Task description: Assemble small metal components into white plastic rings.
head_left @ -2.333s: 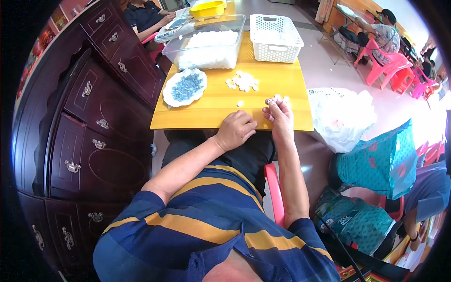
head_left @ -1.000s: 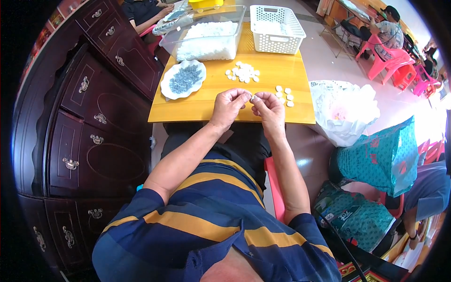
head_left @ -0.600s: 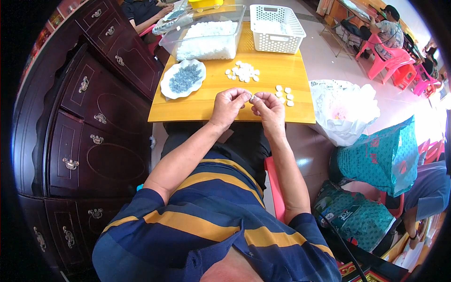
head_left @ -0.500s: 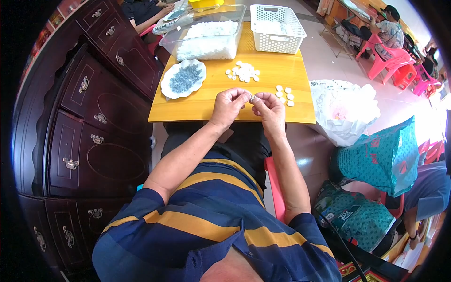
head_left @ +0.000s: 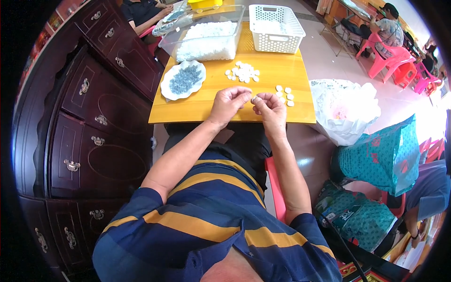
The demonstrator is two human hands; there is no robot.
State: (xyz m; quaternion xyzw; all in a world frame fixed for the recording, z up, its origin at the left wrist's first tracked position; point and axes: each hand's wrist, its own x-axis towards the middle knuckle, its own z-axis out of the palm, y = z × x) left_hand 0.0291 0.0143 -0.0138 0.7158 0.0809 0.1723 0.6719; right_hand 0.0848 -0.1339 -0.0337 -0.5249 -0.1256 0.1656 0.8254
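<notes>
Over the near edge of the yellow table (head_left: 197,111), my right hand (head_left: 271,111) pinches a small white round piece (head_left: 254,98) between thumb and fingertips. My left hand (head_left: 229,104) is beside it, its thumb and fingers pressed together; whatever they hold, if anything, is too small to make out. A loose heap of white round pieces (head_left: 244,72) lies just beyond my hands. Several more white discs (head_left: 289,97) lie in a small group to the right of my right hand. To the left stands a white scalloped plate (head_left: 167,90) of small grey-blue clear parts (head_left: 187,80).
A clear bin (head_left: 171,48) of white pieces and a white perforated basket (head_left: 276,43) stand at the table's far end. Dark wooden drawers (head_left: 117,110) line the left. On the right are a white bag (head_left: 350,108) and teal bags (head_left: 383,155). Other people sit farther off.
My hands have drawn slightly apart, opening a small gap between their fingertips. The white piece stays in my right fingers. The heaps on the table look unchanged.
</notes>
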